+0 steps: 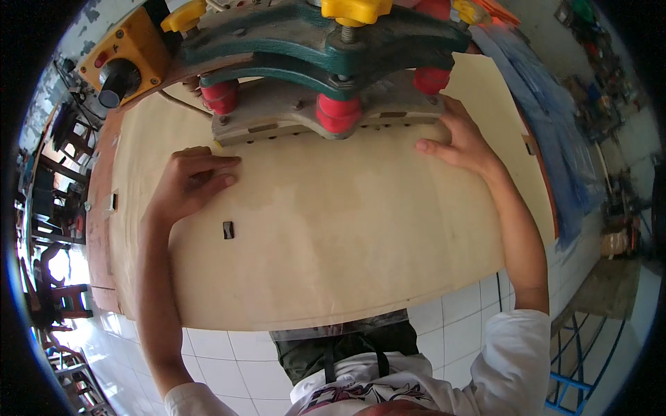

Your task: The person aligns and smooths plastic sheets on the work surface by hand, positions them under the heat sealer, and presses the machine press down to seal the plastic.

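My left hand (186, 182) rests on a pale cream sheet (326, 229), thumb and forefinger apart and the other fingers bent; nothing shows between them. It is just in front of the left end of a grey metal bar (277, 114). My right hand (461, 142) lies at the bar's right end, thumb stretched out over the sheet. Its other fingertips are partly hidden beside the bar. A small black block (229, 230) sits on the sheet, nearer to me than my left hand.
Above the bar stands a dark green metal frame (277, 66) with red rubber mounts (338, 113) and yellow knobs (357, 10). At upper left is a yellow control box (128, 55) with a black knob. Blue plastic (548, 132) hangs at right, over white floor tiles (458, 305).
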A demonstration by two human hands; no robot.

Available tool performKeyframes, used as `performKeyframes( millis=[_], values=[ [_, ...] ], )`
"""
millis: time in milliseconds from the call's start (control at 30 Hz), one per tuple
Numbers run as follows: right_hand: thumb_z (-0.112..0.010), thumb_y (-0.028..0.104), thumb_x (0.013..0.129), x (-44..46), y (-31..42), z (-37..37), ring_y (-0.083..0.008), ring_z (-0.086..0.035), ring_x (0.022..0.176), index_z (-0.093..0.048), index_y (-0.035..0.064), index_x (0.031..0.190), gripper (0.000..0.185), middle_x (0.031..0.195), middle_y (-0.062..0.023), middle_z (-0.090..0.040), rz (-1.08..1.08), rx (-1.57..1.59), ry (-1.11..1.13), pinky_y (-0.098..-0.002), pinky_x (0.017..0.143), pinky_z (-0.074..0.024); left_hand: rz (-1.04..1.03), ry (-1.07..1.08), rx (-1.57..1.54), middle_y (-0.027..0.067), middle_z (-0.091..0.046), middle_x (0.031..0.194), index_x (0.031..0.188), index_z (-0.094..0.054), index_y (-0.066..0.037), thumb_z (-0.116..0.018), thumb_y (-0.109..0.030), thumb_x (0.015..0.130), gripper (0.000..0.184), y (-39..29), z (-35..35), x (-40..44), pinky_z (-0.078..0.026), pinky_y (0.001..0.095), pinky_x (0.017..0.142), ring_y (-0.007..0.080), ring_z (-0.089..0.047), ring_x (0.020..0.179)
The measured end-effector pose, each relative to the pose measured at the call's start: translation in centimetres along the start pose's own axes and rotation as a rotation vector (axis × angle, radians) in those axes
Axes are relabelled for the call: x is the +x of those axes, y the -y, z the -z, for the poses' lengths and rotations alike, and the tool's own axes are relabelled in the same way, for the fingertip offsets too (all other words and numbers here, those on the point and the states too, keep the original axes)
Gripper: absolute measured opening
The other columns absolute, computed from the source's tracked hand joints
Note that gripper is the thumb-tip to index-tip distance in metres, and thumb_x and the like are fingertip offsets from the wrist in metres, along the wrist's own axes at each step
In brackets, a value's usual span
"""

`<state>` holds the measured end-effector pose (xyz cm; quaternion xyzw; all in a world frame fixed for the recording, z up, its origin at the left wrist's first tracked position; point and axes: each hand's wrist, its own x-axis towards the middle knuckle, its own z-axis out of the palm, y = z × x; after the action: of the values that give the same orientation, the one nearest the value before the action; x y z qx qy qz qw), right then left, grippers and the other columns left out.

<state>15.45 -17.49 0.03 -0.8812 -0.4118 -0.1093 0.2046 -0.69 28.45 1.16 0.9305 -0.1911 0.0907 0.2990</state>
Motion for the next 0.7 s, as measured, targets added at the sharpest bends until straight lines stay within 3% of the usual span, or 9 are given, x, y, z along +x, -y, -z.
performKeyframes(
  millis=[267, 367, 433, 467, 500, 567, 600, 633, 700],
  values=[
    [-0.08, 0.038, 0.081, 0.3, -0.2, 0.3, -0.0368, -0.045, 0.135, -0.057, 0.0093, 0.137, 0.067, 0.142, -0.0168, -0.053, 0.012, 0.034, -0.007, -0.047, 0.114, -0.0333, -0.017, -0.025, -0.016, 0.0069, -0.06, 0.069, 0.106, -0.077, -0.004, -0.077, -0.012, 0.082, 0.025, 0.5, 0.1, 0.2, -0.043, 0.0313, 0.059, 0.0161, -0.052, 0.061],
    [-0.078, 0.031, 0.083, 0.3, -0.4, 0.7, -0.0322, -0.049, 0.131, -0.058, 0.0048, 0.135, 0.061, 0.142, -0.0159, -0.053, 0.064, 0.133, -0.01, -0.0434, 0.112, -0.0355, -0.037, -0.04, -0.12, 0.0051, -0.061, 0.07, 0.094, -0.076, 0.0, -0.075, -0.013, 0.081, 0.018, 1.4, 0.5, -0.3, -0.041, 0.0297, 0.059, 0.0138, -0.052, 0.064],
    [-0.076, 0.023, 0.084, 0.0, -1.4, 0.7, -0.0241, -0.057, 0.12, -0.06, 0.0001, 0.131, 0.054, 0.134, -0.0132, -0.059, -0.216, 0.624, -0.124, -0.0371, 0.106, -0.0418, 0.209, 0.036, -0.305, 0.0032, -0.06, 0.069, 0.081, -0.072, 0.001, -0.071, -0.013, 0.079, 0.014, 1.8, 1.3, -0.6, -0.038, 0.0278, 0.059, 0.011, -0.052, 0.067],
    [-0.072, 0.016, 0.087, -0.1, -1.5, 1.0, -0.0173, -0.062, 0.108, -0.062, -0.0026, 0.127, 0.046, 0.122, -0.0104, -0.065, -0.325, 0.723, -0.159, -0.0313, 0.098, -0.0467, 0.125, -0.036, -0.368, 0.0015, -0.06, 0.069, 0.072, -0.065, 0.001, -0.067, -0.014, 0.076, 0.015, 2.2, 1.3, -0.6, -0.035, 0.0265, 0.058, 0.0093, -0.05, 0.066],
    [-0.072, 0.016, 0.087, -0.1, -1.8, 1.1, -0.0173, -0.062, 0.108, -0.062, -0.0026, 0.127, 0.046, 0.122, -0.0104, -0.065, -0.317, 0.725, -0.157, -0.0313, 0.098, -0.0467, 0.127, -0.043, -0.363, 0.0015, -0.06, 0.069, 0.072, -0.065, 0.001, -0.067, -0.014, 0.076, 0.015, 2.4, 1.5, -0.7, -0.035, 0.0265, 0.058, 0.0093, -0.05, 0.066],
    [-0.066, 0.01, 0.091, 0.0, -3.0, 1.1, -0.0154, -0.065, 0.099, -0.063, -0.0005, 0.127, 0.038, 0.112, -0.0084, -0.069, -0.488, 0.691, -0.361, -0.0282, 0.091, -0.0491, 0.227, -0.13, -0.285, 0.0042, -0.058, 0.066, 0.07, -0.062, 0.002, -0.064, -0.012, 0.076, 0.015, 2.8, 1.9, -0.8, -0.037, 0.0287, 0.057, 0.0113, -0.049, 0.062],
    [-0.058, 0.009, 0.097, -0.1, -4.1, 0.9, -0.0153, -0.066, 0.091, -0.061, -0.0004, 0.129, 0.033, 0.108, -0.0088, -0.07, -0.505, 0.675, -0.415, -0.0292, 0.085, -0.0517, 0.227, -0.135, -0.283, 0.0042, -0.058, 0.066, 0.07, -0.062, 0.002, -0.064, -0.012, 0.076, 0.015, 3.6, 1.9, -0.9, -0.037, 0.0287, 0.057, 0.0113, -0.049, 0.062],
    [-0.058, 0.009, 0.097, -0.1, -4.3, 0.9, -0.0153, -0.066, 0.091, -0.061, -0.0004, 0.129, 0.033, 0.108, -0.0088, -0.07, -0.501, 0.675, -0.414, -0.0292, 0.085, -0.0517, 0.215, -0.188, -0.123, 0.0065, -0.057, 0.064, 0.071, -0.061, 0.003, -0.064, -0.014, 0.077, 0.018, 4.5, 1.7, -1.1, -0.039, 0.0302, 0.057, 0.0126, -0.05, 0.061],
    [-0.049, 0.012, 0.104, -0.1, -4.4, 1.2, -0.0126, -0.062, 0.072, -0.057, 0.0015, 0.133, 0.032, 0.096, -0.0061, -0.067, -0.641, 0.894, -0.689, -0.0295, 0.07, -0.052, 0.205, -0.244, 0.038, 0.0087, -0.055, 0.062, 0.071, -0.059, 0.003, -0.064, -0.015, 0.078, 0.02, 5.6, 2.0, -1.4, -0.04, 0.0316, 0.057, 0.0139, -0.05, 0.06]
  ],
)
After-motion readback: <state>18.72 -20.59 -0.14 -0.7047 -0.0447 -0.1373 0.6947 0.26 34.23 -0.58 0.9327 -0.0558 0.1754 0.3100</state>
